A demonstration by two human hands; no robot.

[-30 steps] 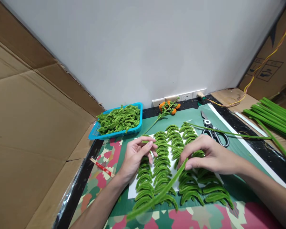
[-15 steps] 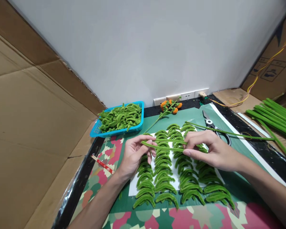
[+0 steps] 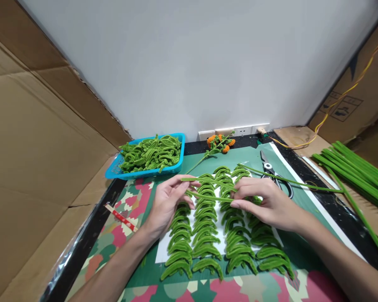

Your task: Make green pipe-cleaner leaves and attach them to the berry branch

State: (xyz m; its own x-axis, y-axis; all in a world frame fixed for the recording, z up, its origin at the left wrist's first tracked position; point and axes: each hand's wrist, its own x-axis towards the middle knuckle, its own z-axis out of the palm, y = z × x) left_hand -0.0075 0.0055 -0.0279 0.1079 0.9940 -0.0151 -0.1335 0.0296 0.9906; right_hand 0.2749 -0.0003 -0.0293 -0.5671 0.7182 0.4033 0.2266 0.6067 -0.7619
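Two lengths of green fuzzy stem [image 3: 212, 197] stretch between my hands, above rows of curved green fuzzy pieces [image 3: 207, 228] on a white sheet. My left hand [image 3: 170, 199] pinches the upper length near its left end, thumb against fingers; the lower length's left end lies by its fingertips. My right hand [image 3: 255, 197] is closed on the right ends of both lengths. A long thin green stem [image 3: 302, 183] passes behind my right hand and reaches toward the right.
A blue basket [image 3: 182, 153] of green pieces stands at the back left. An orange flower stem [image 3: 219, 147] lies near the wall sockets. Scissors [image 3: 272, 170] lie behind my right hand, green stems [image 3: 355, 172] at the right, and a red-wrapped stick [image 3: 121, 218] at the left.
The view has shifted slightly. The left ends of the green lengths have come apart, and the upper one now shows between my left thumb and fingers.
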